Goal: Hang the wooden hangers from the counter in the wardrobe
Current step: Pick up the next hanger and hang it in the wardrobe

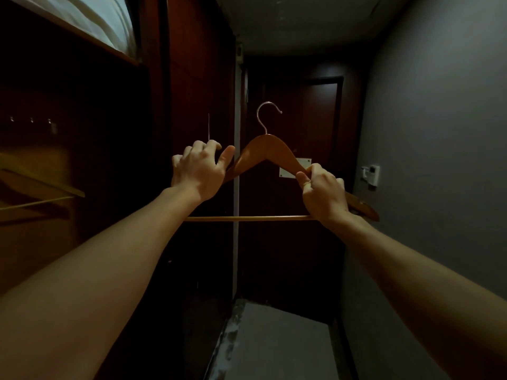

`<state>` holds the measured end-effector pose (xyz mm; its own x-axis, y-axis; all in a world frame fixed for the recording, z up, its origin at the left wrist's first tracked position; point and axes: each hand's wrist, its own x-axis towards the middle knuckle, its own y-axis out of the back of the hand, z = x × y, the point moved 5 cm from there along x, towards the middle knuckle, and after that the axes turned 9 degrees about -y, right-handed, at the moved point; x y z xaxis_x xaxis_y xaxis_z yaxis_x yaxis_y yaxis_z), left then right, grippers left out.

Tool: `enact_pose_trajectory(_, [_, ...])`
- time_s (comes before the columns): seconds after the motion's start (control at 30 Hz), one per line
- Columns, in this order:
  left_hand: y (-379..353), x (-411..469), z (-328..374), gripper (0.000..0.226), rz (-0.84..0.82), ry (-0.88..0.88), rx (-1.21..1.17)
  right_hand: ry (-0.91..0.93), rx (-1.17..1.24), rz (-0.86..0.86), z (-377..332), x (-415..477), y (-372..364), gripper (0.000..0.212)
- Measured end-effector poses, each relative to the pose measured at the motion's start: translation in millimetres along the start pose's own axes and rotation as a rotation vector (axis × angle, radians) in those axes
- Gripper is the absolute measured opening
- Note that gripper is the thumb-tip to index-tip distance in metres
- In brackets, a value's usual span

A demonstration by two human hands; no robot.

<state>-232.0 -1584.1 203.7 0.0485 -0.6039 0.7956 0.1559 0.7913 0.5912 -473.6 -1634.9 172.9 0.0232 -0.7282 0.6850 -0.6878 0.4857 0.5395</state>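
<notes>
I hold a wooden hanger (262, 149) with a metal hook (265, 113) upright in front of me, hook pointing up and curving right. My right hand (323, 192) is closed around its right shoulder. My left hand (199, 171) curls over its left shoulder, thumb stretched out along the wood and fingers bent. The hanger's crossbar (247, 218) runs level between my wrists. The open wardrobe (68, 138) is at the left, dark inside, with another wooden hanger (41, 187) hanging in it.
A dark wooden wardrobe panel (197, 105) stands just behind my left hand. A narrow corridor leads to a dark door (307, 124). A grey wall (439, 133) with a small white switch unit (371, 174) closes the right side. White fabric (104, 20) lies on the wardrobe's top shelf.
</notes>
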Motion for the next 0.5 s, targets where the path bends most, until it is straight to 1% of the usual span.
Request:
enact_pose_trajectory(0.27, [-24.6,23.2,-63.1,0.058,0.005,0.040,0.060,0.037,0.048,-0.030,-17.7,40.7,-86.9,0.020])
enact_pose_trajectory(0.5, [-29.3,36.8,-117.5,0.062,0.029,0.083,0.156,0.108,0.181,-0.092,-48.6,78.0,-161.7,0.019])
